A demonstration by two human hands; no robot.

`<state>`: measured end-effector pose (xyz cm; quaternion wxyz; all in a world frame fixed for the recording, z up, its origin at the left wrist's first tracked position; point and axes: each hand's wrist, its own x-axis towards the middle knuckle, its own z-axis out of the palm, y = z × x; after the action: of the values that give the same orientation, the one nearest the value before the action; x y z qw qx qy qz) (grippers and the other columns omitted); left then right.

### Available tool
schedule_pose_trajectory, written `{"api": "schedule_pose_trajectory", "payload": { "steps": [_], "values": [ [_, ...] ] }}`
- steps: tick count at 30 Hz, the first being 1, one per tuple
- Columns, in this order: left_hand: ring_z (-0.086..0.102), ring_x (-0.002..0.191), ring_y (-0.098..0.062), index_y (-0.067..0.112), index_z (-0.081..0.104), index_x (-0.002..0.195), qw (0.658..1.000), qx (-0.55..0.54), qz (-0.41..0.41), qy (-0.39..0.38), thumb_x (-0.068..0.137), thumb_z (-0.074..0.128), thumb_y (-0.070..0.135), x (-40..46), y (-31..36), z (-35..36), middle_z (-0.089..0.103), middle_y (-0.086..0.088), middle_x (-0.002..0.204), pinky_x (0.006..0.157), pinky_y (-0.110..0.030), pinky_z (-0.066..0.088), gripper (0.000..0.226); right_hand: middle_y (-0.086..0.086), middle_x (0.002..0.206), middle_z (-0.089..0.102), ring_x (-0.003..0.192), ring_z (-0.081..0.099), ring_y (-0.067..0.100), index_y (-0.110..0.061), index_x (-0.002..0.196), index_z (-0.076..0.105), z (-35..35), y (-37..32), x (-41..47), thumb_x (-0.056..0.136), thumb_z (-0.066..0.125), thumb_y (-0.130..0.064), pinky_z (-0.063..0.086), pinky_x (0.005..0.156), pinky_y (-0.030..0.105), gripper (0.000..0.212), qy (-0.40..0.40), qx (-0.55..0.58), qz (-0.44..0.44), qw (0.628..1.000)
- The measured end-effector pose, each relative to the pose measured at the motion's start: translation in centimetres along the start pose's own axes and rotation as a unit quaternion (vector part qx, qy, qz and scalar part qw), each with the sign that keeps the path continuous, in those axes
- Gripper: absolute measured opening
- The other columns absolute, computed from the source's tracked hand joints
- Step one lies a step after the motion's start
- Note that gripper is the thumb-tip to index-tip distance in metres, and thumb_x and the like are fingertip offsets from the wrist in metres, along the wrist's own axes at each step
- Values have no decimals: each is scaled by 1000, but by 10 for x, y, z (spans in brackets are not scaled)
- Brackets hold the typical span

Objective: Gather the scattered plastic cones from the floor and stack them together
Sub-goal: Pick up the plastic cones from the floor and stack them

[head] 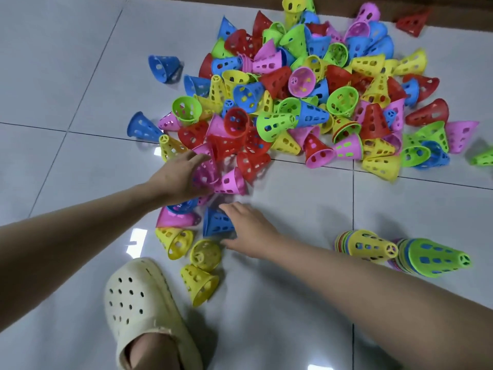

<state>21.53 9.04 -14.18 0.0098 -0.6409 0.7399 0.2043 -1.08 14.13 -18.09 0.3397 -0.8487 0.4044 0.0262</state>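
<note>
At 12 to 2 o'clock on the tiled floor (pixel 66 76): the main cone pile (pixel 306 97), unsorted. Left hand (pixel 178 177) at 11 wraps a pink cone (pixel 205 173) at the pile's near edge, fingers curled round it, likely the next pick. Right hand (pixel 248 231) at centre grips a blue cone (pixel 216 222), thumb under, fingers over. Two finished stacks (pixel 400 252) lie on their sides at 3, probably parked clear of the working zone. Clog (pixel 144 311) at 7.
</note>
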Motion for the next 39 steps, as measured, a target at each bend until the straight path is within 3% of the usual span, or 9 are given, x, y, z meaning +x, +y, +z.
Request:
{"api": "schedule_pose_trajectory", "payload": {
  "steps": [3, 7, 11, 14, 19, 25, 31, 35, 39],
  "values": [
    [55, 107, -30, 18, 49, 142, 999, 23, -23, 1, 73, 75, 65, 6, 1, 3, 56, -10, 121, 89, -42, 50, 87, 10, 134, 56, 124, 50, 31, -13, 143, 43, 10, -4, 8, 82, 70, -55, 38, 106, 44, 79, 22, -38, 0, 999],
    [54, 107, -29, 21, 45, 141, 995, 96, -12, -22, 75, 61, 76, 3, -3, 10, 62, -7, 116, 91, -41, 47, 87, 6, 123, 59, 118, 50, 28, -15, 129, 54, 14, 5, 6, 84, 70, -39, 38, 101, 39, 54, 34, -40, -10, 999],
    [53, 114, -29, 21, 45, 143, 996, 69, -22, -60, 87, 62, 61, -5, -1, 15, 61, -8, 122, 95, -43, 48, 71, 10, 118, 61, 111, 54, 30, -9, 122, 57, 9, 19, -4, 85, 71, -34, 43, 96, 40, 47, 50, 26, 18, 998],
    [63, 95, -24, 21, 47, 139, 994, -5, -54, -94, 92, 61, 52, -9, 0, 18, 67, -7, 109, 81, -38, 54, 58, 5, 117, 64, 105, 60, 24, -13, 125, 56, -6, 26, -17, 85, 72, -32, 48, 90, 37, 47, 65, 125, 64, 988],
    [65, 102, -23, 26, 38, 148, 991, -53, -9, -122, 89, 70, 44, -17, 9, 18, 64, -4, 122, 80, -35, 54, 70, -7, 104, 66, 85, 62, 10, -21, 122, 57, -44, 36, -42, 86, 72, -36, 52, 78, 31, 41, 58, 191, 92, 976],
    [61, 106, -18, 39, 34, 146, 981, -36, 35, -186, 81, 78, 27, -25, 25, 29, 51, 7, 124, 78, -34, 60, 80, -8, 104, 65, 89, 60, 10, -26, 125, 58, -89, 32, -74, 87, 72, -41, 51, 79, 28, 43, 24, 188, 61, 980],
    [62, 100, -23, 26, 38, 147, 985, 16, 22, -168, 86, 69, 18, -22, 41, 47, 54, -1, 119, 75, -32, 57, 69, -8, 97, 65, 85, 58, 13, -27, 115, 64, -111, 21, -120, 86, 74, -40, 50, 80, 34, 33, 2, 204, 45, 978],
    [57, 100, -25, 29, 50, 137, 989, 105, 29, -102, 83, 72, 42, -20, 49, 48, 47, -2, 109, 67, -33, 47, 59, -16, 98, 65, 90, 59, 7, -32, 119, 64, -124, 21, -153, 84, 77, -40, 48, 80, 23, 39, 18, 195, 59, 979],
    [46, 100, -22, 35, 61, 130, 992, 85, 84, -30, 73, 72, 66, -21, 53, 46, 41, -1, 105, 78, -37, 52, 66, -18, 100, 67, 92, 63, 9, -38, 115, 63, -146, 27, -183, 82, 79, -36, 48, 79, 18, 37, 54, 195, 84, 976]
  ]
}}
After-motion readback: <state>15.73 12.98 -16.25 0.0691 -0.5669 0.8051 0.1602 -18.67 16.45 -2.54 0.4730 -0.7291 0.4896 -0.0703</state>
